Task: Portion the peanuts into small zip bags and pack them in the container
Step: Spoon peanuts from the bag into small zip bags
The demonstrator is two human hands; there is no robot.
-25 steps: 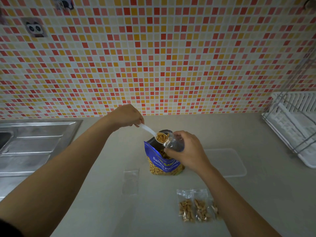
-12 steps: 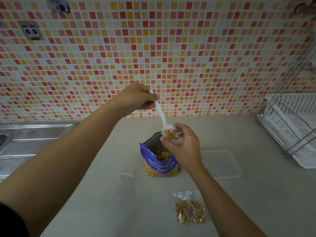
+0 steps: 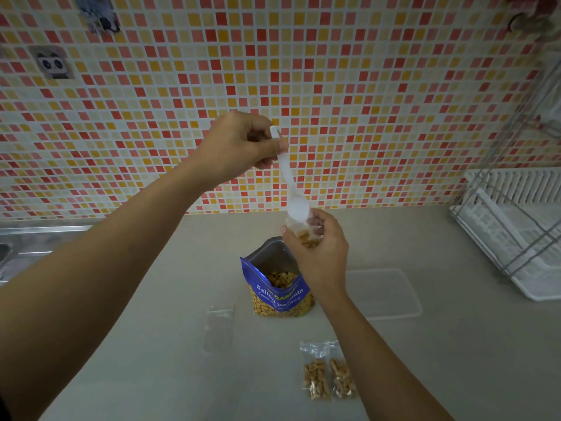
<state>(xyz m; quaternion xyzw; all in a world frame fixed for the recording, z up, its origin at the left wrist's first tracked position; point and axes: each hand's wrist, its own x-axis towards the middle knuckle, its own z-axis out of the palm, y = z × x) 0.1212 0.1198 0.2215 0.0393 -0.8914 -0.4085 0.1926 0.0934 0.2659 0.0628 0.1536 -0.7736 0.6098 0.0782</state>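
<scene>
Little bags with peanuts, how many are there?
3: a left bag and a right bag lie together on the counter; a third bag is in the right hand. The forearm may hide more.

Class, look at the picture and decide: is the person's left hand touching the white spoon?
Touching. The head view shows the left hand pinching the white spoon by the top of its handle.

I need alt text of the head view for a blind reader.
The left hand tips a white spoon into a zip bag held by the right hand above an open blue peanut bag. Two filled bags lie nearby.
</scene>
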